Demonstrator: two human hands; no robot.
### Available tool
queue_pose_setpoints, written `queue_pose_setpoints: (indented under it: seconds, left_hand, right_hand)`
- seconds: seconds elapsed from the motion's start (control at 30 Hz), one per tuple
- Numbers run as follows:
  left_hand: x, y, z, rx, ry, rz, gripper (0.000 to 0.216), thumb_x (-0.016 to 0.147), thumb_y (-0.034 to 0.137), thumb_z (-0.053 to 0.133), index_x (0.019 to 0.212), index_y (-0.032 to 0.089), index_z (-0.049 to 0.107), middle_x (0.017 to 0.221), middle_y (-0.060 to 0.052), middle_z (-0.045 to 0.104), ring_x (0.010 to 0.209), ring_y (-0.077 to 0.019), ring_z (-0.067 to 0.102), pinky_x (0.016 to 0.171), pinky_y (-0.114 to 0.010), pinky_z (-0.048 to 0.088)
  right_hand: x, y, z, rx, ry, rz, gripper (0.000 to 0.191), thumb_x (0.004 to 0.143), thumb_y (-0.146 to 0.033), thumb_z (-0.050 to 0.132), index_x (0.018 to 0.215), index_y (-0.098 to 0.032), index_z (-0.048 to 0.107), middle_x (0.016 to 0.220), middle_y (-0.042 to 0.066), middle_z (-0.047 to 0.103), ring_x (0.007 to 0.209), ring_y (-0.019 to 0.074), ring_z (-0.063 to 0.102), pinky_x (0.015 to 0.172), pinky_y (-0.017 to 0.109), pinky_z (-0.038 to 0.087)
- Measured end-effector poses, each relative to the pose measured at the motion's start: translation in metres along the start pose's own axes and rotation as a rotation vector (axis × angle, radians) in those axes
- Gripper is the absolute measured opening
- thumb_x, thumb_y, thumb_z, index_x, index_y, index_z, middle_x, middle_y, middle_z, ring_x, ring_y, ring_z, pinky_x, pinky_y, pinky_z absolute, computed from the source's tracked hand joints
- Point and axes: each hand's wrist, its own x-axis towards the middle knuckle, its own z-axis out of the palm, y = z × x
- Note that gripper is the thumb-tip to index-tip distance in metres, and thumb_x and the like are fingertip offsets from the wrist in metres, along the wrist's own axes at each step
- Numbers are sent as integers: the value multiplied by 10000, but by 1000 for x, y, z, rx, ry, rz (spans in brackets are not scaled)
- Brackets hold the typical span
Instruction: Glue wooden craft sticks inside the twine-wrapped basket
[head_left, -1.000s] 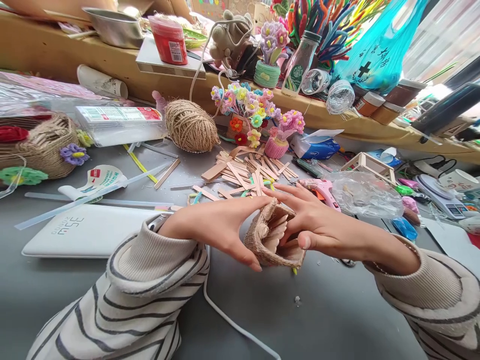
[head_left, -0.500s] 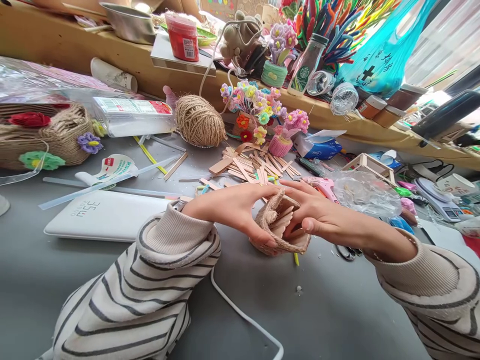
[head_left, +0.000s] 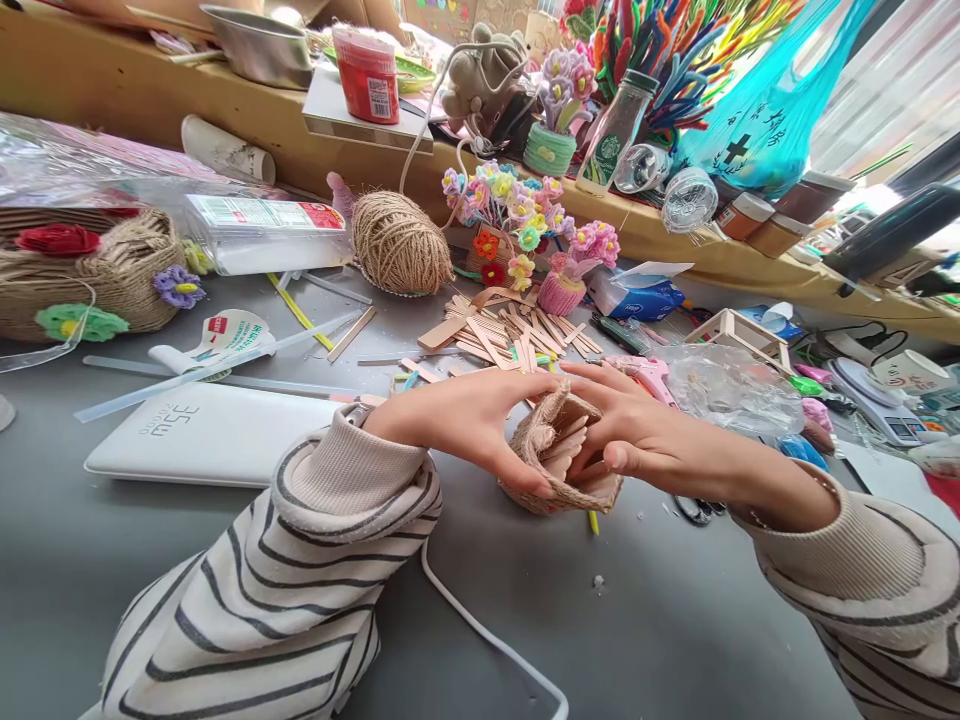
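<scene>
A small twine-wrapped basket (head_left: 534, 462), lined with wooden craft sticks (head_left: 564, 450), is tilted with its mouth toward me above the grey table. My left hand (head_left: 480, 420) grips it from the left, thumb along the near rim and fingers round the far side. My right hand (head_left: 637, 430) is at the right side, some fingers reaching inside the basket and others behind its far edge; the thumb sticks out free. The fingertips inside are hidden. Just behind lies a pile of loose craft sticks (head_left: 487, 335).
A white power bank (head_left: 217, 435) with a white cable (head_left: 487, 625) lies left. Behind stand a ball of twine (head_left: 400, 243), pipe-cleaner flowers (head_left: 517, 205) and a pink flower pot (head_left: 561, 292). A pink glue gun (head_left: 651, 378) and crumpled clear plastic (head_left: 731, 388) lie right, near black-handled scissors (head_left: 691, 510).
Hardly anything differs. Both hands keep the same hold on the basket, and the view has shifted very slightly.
</scene>
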Motion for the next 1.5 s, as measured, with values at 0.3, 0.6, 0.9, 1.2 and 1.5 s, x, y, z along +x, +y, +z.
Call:
queue_pose_setpoints:
  seconds: [0.3,0.6,0.9,1.2,1.5]
  left_hand:
    - [0,5,2,112,53,-42,549,653,404,717,1123,193,526,1136,-34,608,1053,-229,561,876,-291,420]
    - [3,20,9,681,342,-37,616,705,446,633,1184,87,488,1081,-151,623,1003,-316,555,929,-468,369]
    - [6,22,11,745,355,-44,619,724,464,604,1197,89,467,1142,-150,608,1090,-304,546,1071,-521,222]
    - [7,20,13,740,335,-52,608,731,455,590,1212,115,440,1167,-159,591,1106,-310,536,1064,-547,236]
    - [-26,33,-23,743,564,-101,640,742,486,611,1234,132,405,1220,-144,550,1136,-276,507,1007,-423,376]
  right_hand:
    - [-6,-4,-4,-107,178,-30,413,883,-550,376,897,-331,725,1451,13,386,1370,285,255,1064,548,280]
    - [-24,-17,-11,-505,647,12,134,808,-334,609,804,-222,685,1396,129,449,1288,318,395,1043,598,285]
    - [1,-19,22,-751,832,117,162,816,-223,593,660,-184,607,1361,116,500,1267,295,419,1071,626,204]
    - [5,-19,23,-702,807,180,189,841,-188,540,656,-191,580,1361,112,498,1264,296,424,1067,635,207]
    - [-11,-34,11,-325,1179,183,133,876,-179,498,887,-204,629,1295,112,525,1214,253,469,1035,456,354]
